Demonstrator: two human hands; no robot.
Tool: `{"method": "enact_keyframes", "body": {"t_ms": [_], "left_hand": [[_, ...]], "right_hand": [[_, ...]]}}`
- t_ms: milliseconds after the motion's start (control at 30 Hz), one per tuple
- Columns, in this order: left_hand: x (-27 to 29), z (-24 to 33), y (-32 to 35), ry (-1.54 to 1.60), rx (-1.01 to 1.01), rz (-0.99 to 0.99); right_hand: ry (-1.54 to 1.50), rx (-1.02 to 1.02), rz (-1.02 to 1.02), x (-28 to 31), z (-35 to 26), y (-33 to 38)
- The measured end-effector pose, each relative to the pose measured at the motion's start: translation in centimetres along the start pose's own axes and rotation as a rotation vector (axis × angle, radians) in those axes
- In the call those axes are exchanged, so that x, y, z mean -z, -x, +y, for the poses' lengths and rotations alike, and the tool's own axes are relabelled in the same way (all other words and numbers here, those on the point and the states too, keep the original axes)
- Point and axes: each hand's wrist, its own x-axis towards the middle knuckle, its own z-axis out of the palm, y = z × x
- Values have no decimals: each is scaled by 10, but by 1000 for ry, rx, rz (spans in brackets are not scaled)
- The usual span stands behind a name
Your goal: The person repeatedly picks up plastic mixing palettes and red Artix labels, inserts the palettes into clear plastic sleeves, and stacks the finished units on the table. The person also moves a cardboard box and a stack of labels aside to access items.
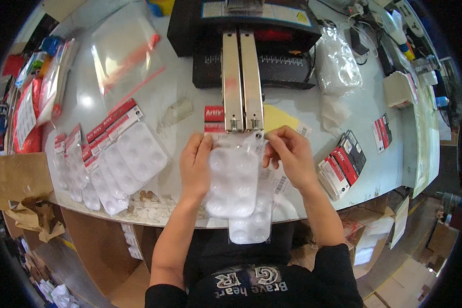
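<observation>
A white plastic paint palette (233, 185) with round wells, in a clear bag, lies in front of me at the table's near edge. My left hand (195, 167) is closed on the bag's upper left edge. Opposite it, my right hand (294, 156) pinches the upper right corner. The bag's top edge, by a red and white header card (214, 114), sits at the tips of two long metal arms (241, 82) of a black stapling machine (241, 25). Partly under the first palette, a second bagged palette (250, 226) sticks out over the table edge.
Bagged palettes with red header cards (133, 159) fan out at the left. Stacked cards (342, 164) lie at the right, near a yellow sheet (281, 118). Clear bags (339, 64) stand at the far right, more bags (120, 54) at the far left. Cardboard boxes (100, 246) sit below.
</observation>
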Motion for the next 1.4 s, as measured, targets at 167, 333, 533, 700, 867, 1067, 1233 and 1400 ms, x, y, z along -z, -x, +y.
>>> {"method": "enact_keyframes", "body": {"t_ms": [167,333,533,700,867,1067,1233,1400], "left_hand": [[90,57,-8,-821,87,418],[65,124,36,-340,-439,172],[22,220,107,268,-375,-412],[34,281,130,589,190,-276],[26,271,139,709,153,-290],[19,263,138,651,108,-331],[33,267,150,421,171,-347],[17,263,162,1106,79,-92]], "right_hand": [[765,283,790,98,-28,50],[1143,261,471,144,25,67],[1292,193,544,130,53,66],[1274,105,526,131,44,65],[1272,139,550,131,52,62],[1270,174,550,132,52,64],[1273,148,554,131,51,63],[1273,142,544,131,51,63]]}}
